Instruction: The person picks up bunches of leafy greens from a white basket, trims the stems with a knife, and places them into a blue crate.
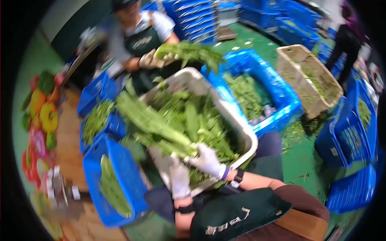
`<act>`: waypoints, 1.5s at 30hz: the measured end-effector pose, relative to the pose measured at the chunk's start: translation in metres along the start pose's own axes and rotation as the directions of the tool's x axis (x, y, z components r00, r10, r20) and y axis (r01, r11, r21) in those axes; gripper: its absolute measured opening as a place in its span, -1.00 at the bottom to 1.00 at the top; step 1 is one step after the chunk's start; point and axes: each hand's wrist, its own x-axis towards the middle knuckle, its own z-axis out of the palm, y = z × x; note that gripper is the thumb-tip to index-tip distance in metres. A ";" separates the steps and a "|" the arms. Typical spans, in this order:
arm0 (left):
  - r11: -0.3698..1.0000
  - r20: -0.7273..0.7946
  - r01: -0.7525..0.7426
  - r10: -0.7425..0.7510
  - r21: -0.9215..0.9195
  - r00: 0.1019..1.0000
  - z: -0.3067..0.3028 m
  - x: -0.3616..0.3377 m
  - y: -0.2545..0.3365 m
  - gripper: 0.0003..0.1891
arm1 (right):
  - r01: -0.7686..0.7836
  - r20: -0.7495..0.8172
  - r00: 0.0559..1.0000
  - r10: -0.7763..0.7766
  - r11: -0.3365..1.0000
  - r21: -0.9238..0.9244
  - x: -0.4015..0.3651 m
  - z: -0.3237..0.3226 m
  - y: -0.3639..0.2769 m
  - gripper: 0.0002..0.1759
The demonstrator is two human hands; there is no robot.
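Step (prob.): working leafy bunch (155, 125) by its base | R hand (208, 160) grip: clenched on stalk base; L hand (179, 176) at same end, blurred, can't tell if closed | bunch fwd-L of grip, over white tub (251, 140) | next calls for: firm base hold, leaves clear of rim

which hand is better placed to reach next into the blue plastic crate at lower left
Probably the left white-gloved hand: it is nearer the blue plastic crate, on that side, while the right white-gloved hand is farther away and appears to grip the long green leafy bunch.
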 end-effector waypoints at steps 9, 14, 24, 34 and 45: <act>0.576 0.115 0.403 -0.470 -0.711 0.875 0.010 0.004 -0.033 -0.71 | 0.116 0.136 0.987 -0.087 0.967 -0.227 0.003 -0.001 0.021 -0.67; 0.440 0.122 0.285 -0.361 -0.851 0.924 0.012 0.006 -0.013 -0.61 | -0.200 0.167 0.974 0.154 0.928 0.313 -0.001 0.007 0.012 -0.77; 0.488 0.085 0.200 -0.248 -0.850 0.965 0.005 0.007 -0.028 -0.51 | -0.060 0.059 0.997 0.051 0.987 0.151 0.009 -0.005 0.008 -0.52; 0.507 0.050 0.281 -0.423 -0.815 0.905 0.007 0.004 -0.021 -0.54 | -0.222 0.125 0.974 0.188 0.901 0.373 -0.002 0.013 0.007 -0.82; 0.268 0.315 0.329 -0.096 -0.906 0.944 -0.013 0.002 -0.029 -0.25 | 0.165 0.178 0.967 -0.179 0.982 0.092 0.002 0.000 -0.004 -0.77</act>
